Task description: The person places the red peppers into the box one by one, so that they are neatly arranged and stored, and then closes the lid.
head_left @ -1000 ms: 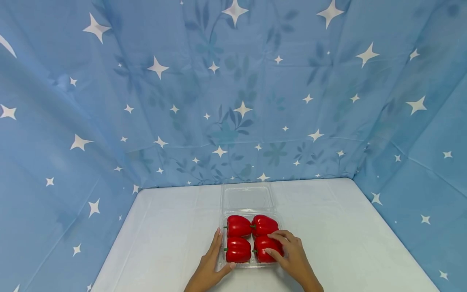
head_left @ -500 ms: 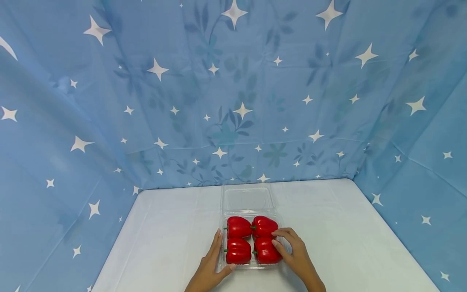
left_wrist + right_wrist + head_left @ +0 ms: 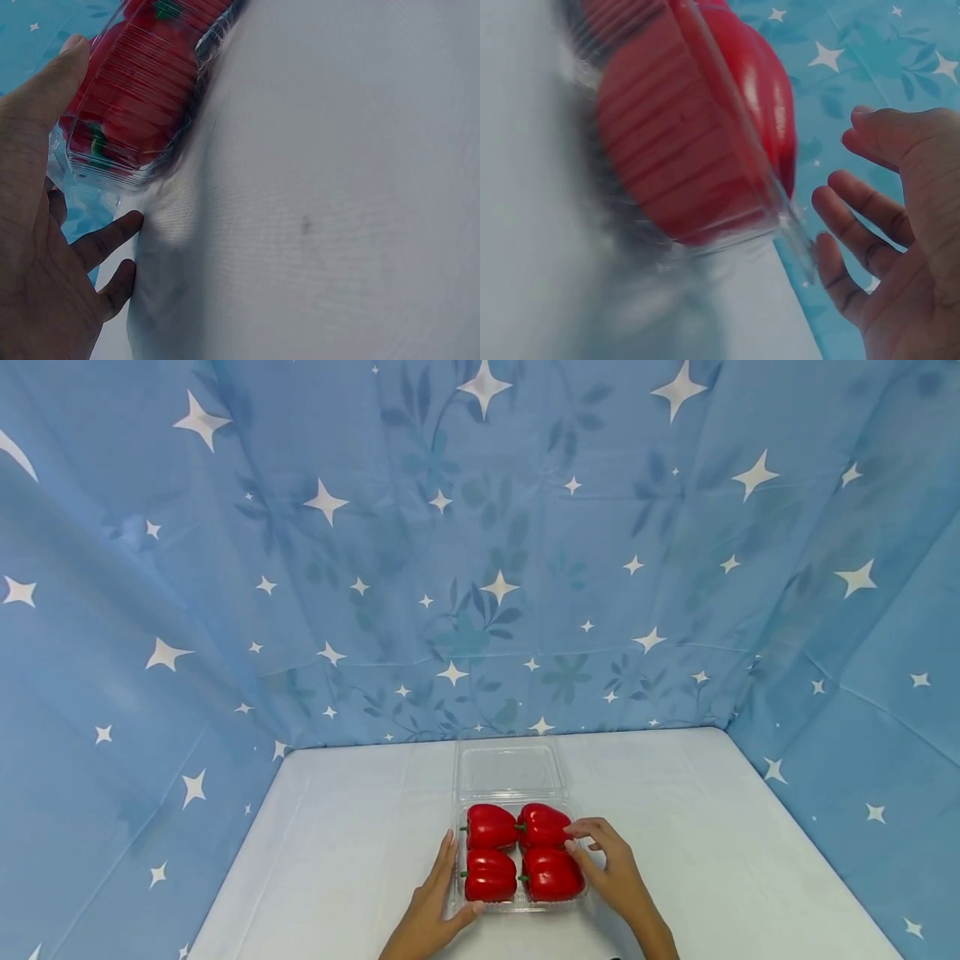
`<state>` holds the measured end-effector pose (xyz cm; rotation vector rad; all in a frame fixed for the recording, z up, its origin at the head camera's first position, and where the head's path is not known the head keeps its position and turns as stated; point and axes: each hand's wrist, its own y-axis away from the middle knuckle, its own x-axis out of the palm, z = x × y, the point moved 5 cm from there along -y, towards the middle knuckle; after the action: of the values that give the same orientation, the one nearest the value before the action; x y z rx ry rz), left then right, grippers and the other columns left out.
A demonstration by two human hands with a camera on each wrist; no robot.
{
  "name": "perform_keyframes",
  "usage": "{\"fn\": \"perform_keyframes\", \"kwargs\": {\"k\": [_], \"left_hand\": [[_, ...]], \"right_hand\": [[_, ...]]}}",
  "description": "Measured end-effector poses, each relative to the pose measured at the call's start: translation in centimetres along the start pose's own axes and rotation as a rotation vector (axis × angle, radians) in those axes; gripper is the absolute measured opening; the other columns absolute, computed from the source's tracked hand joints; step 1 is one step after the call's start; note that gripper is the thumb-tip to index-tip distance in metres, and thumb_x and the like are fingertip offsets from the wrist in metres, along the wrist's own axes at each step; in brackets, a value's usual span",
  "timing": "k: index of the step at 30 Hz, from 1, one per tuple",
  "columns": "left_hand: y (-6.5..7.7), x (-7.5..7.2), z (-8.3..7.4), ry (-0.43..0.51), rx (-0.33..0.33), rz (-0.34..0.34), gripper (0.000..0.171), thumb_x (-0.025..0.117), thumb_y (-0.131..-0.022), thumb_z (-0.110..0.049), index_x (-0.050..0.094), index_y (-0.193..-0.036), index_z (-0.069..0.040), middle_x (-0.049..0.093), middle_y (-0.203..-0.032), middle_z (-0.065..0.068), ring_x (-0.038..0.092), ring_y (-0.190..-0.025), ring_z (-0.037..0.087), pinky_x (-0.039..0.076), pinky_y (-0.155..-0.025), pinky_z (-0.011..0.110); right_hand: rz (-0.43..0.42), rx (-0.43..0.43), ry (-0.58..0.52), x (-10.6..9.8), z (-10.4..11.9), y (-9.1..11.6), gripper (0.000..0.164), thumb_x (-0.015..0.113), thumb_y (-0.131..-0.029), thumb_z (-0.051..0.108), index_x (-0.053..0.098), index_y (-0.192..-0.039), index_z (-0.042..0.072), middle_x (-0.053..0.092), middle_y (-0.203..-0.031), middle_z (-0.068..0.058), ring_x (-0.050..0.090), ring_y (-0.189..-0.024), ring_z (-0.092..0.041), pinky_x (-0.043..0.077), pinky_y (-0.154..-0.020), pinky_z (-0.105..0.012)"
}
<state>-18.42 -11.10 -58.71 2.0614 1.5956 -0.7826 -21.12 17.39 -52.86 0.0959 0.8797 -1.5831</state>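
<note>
Several red bell peppers with green stems lie in two rows in a clear plastic clamshell box (image 3: 522, 907). The near-left pepper (image 3: 491, 876) and far-left pepper (image 3: 491, 827) point their stems left, as do the near-right pepper (image 3: 553, 874) and far-right pepper (image 3: 543, 825). My left hand (image 3: 429, 906) rests against the box's left side, fingers straight and thumb at the front-left corner. In the right wrist view, my right hand (image 3: 896, 225) holds nothing; its loosely bent fingers are beside the box's rim. From the head, its fingertips overlap the box's right edge near the right-hand peppers.
The box's clear lid (image 3: 510, 768) lies folded back behind it on the white table (image 3: 360, 827). Blue curtains (image 3: 480, 568) with white stars enclose the table at the back and both sides.
My right hand has let go of the near-right pepper and drawn back up and to the right, off it. That pepper sits slightly further right. My left hand stays in place.
</note>
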Motion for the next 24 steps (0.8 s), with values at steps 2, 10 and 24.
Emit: {"fn": "perform_keyframes", "kwargs": {"k": [2,10,24], "left_hand": [[0.0,0.0,0.0,-0.001,0.001,-0.004,0.098,0.059,-0.085,-0.064,0.006,-0.159,-0.027,0.005,-0.166,-0.004,0.028,-0.146,0.037,0.041,-0.098,0.068],[0.1,-0.1,0.0,0.015,0.0,-0.021,0.097,0.061,-0.085,-0.062,0.008,-0.159,-0.026,0.006,-0.166,-0.003,0.029,-0.145,0.04,0.03,-0.093,0.081],[0.1,0.0,0.0,0.018,-0.014,-0.025,0.098,0.061,-0.084,-0.063,0.007,-0.158,-0.029,0.006,-0.166,-0.006,0.027,-0.146,0.037,0.029,-0.095,0.082]], "right_hand": [[0.015,0.023,-0.017,-0.2,-0.1,-0.3,0.019,0.074,-0.086,0.011,0.071,-0.104,0.014,0.067,-0.104,0.002,0.066,-0.09,-0.017,0.057,-0.069,-0.024],[0.054,0.172,-0.033,-1.0,-1.2,-1.9,0.025,0.071,-0.089,0.016,0.067,-0.113,0.009,0.069,-0.111,-0.008,0.067,-0.097,-0.029,0.055,-0.069,-0.019],[0.127,0.651,-0.295,-0.6,-6.6,-5.8,0.049,0.059,-0.098,0.026,0.048,-0.138,-0.001,0.058,-0.128,-0.027,0.061,-0.115,-0.035,0.057,-0.092,-0.043]]}}
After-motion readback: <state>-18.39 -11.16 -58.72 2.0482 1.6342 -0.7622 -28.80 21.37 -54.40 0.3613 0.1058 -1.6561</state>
